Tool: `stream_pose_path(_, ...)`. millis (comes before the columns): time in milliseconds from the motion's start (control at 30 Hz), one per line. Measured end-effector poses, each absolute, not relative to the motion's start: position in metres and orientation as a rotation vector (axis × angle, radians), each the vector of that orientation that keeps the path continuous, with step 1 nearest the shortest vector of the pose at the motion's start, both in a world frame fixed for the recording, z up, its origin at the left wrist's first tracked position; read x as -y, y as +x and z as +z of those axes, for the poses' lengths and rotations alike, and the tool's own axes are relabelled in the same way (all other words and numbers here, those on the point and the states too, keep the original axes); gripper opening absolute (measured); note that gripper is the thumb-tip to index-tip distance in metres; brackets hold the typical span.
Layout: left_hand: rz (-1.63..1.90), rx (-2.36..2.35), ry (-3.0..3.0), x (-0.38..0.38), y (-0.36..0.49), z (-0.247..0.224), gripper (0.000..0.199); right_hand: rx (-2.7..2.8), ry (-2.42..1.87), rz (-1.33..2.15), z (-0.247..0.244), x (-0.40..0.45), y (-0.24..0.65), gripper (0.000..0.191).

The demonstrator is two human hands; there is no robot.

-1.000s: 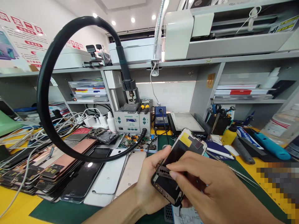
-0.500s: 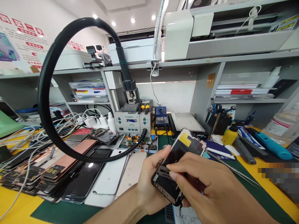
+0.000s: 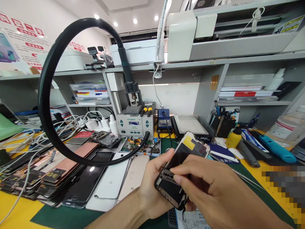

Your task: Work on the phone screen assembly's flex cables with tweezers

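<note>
My left hand point(image 3: 154, 183) grips a phone screen assembly point(image 3: 177, 157) from its left edge and tilts it above the bench. Its dark inner side faces up, with a yellow patch near the far end and metal strips at the near end. Between the thumb and fingertips of my right hand point(image 3: 212, 184) is a thin double-edged razor blade point(image 3: 167, 175), pinched and lying against the lower half of that dark side. My right fingers cover part of the blade and screen. A short flex cable hangs from the near corner.
Left of my hands lie several phones point(image 3: 111, 181) and stacked screens point(image 3: 71, 156). A hot-air station point(image 3: 134, 125) with a looping black hose point(image 3: 45, 105) stands behind. Tweezers point(image 3: 247, 180), a white pen-like tool point(image 3: 225, 156) and a yellow bottle point(image 3: 233, 138) are on the right.
My right hand and the razor blade have shifted very slightly across the screen. My left hand holds the screen in nearly the same place.
</note>
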State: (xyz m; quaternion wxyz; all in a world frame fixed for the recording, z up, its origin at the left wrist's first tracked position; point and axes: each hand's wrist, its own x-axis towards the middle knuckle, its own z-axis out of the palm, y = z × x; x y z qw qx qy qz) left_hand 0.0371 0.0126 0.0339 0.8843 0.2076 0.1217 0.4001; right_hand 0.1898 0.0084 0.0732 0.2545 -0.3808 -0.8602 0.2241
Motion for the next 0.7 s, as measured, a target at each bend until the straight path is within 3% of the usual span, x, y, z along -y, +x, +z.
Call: stream_pose_path(700,0.875,-0.304,0.432,-0.0096,0.0377,0.0352,0.067,2.261,-1.090,0.683,0.0730,-0.0059,0.1858,0.021)
